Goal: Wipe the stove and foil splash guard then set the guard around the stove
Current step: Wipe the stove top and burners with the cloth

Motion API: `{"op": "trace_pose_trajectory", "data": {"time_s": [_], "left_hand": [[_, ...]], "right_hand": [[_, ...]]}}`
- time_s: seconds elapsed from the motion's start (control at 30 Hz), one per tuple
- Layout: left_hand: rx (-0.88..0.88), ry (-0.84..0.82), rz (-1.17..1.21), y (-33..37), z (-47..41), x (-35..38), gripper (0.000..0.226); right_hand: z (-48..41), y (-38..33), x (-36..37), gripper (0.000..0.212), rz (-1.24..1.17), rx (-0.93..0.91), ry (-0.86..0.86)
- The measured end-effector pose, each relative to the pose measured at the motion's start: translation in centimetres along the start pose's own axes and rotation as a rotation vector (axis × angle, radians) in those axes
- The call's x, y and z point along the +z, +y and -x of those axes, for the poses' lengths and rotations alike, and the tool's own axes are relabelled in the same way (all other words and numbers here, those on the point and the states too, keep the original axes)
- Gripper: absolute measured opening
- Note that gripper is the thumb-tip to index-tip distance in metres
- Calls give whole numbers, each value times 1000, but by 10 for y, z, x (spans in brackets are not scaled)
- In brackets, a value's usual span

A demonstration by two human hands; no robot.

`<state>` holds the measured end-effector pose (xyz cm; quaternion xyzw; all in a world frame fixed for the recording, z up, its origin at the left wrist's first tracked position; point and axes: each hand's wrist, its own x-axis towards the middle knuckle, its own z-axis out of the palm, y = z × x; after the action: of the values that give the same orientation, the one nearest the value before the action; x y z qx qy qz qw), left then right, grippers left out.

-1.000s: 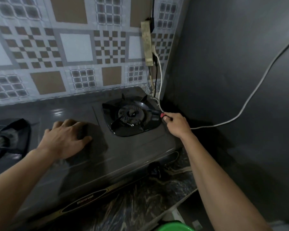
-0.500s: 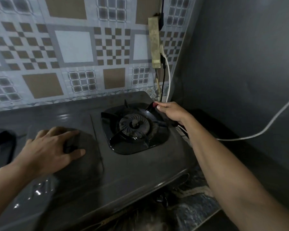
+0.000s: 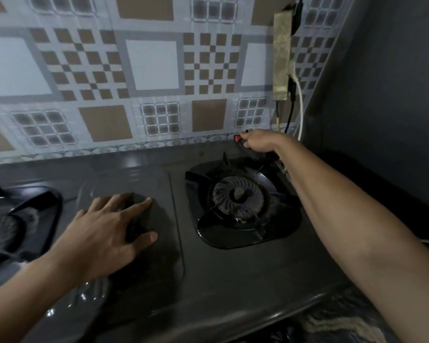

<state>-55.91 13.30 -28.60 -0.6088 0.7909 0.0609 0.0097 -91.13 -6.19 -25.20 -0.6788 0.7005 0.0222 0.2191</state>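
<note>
The dark two-burner gas stove (image 3: 233, 280) fills the lower view. My left hand (image 3: 104, 233) lies flat on its middle panel, fingers spread, holding nothing. My right hand (image 3: 260, 143) reaches over the right burner (image 3: 238, 196) to the stove's back right corner. It is closed on a small dark thing with a red end (image 3: 237, 138); what it is I cannot tell. The patterned foil splash guard (image 3: 154, 70) stands upright right behind the stove.
A taped power strip (image 3: 281, 55) hangs in the back right corner with a white cable (image 3: 300, 107) and dark cables running down behind my right hand. A grey wall (image 3: 386, 95) closes the right side. The left burner (image 3: 10, 219) sits at the left edge. Marbled counter (image 3: 344, 325) shows in front.
My right hand has moved with the red-ended thing from the right burner's front right side to the stove's back right corner. The left hand has stayed flat on the middle panel.
</note>
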Motion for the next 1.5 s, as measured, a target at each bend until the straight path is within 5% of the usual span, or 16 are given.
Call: {"op": "trace_pose_trajectory", "data": {"time_s": [0.33,0.53,0.87,1.1,1.5], "left_hand": [[-68,-41,156,-15,3,-24,93],[-94,-91,145,-23,11,-24,85],[-73,-114,76,-23,11,-26,79],[-61,-110,55,-21,12,-29,77],[-65,6,226,-36,17,-24,78]], "right_hand": [[-10,-99,14,44,279,-198,-128],[-8,-104,12,55,224,-137,-65],[-9,-103,20,54,81,-440,-163],[-8,-167,48,56,78,-622,-241],[14,-219,79,54,221,-542,-110]]}}
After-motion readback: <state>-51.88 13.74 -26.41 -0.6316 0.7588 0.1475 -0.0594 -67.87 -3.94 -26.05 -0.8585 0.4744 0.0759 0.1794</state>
